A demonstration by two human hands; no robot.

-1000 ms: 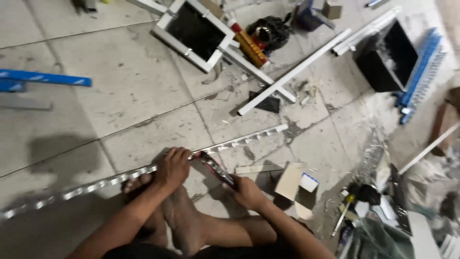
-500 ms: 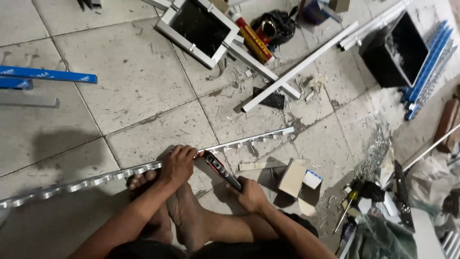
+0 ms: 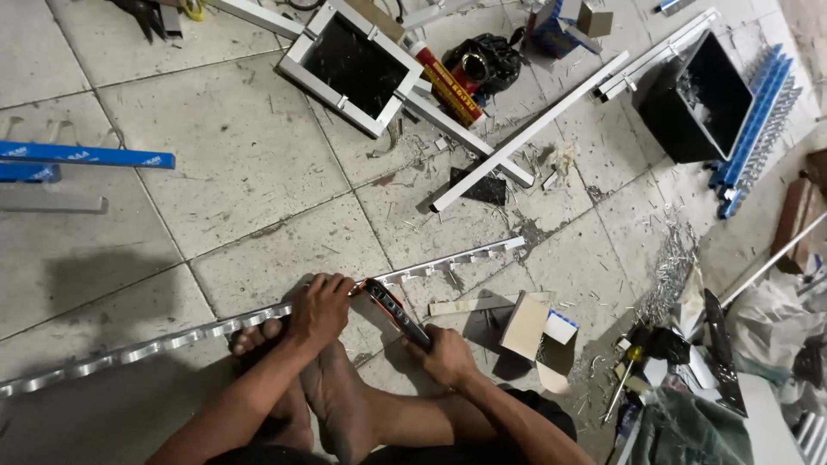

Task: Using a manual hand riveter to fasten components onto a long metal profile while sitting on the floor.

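Notched metal rail (image 3: 448, 263) pinned under left hand (image 3: 320, 308); right hand (image 3: 448, 355) grips tool (image 3: 394, 310).

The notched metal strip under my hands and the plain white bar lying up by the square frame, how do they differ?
The notched metal strip is silvery with regular cut-outs along its edge; the white bar is smooth and unbroken. The strip is pinned by the left hand and a foot, with the right hand holding a tool against it; the bar lies untouched. Both are long, narrow and flat on the tiled floor.

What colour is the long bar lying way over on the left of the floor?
Bright blue. The long bar shows plainly in the head view, on the pale floor tiles.
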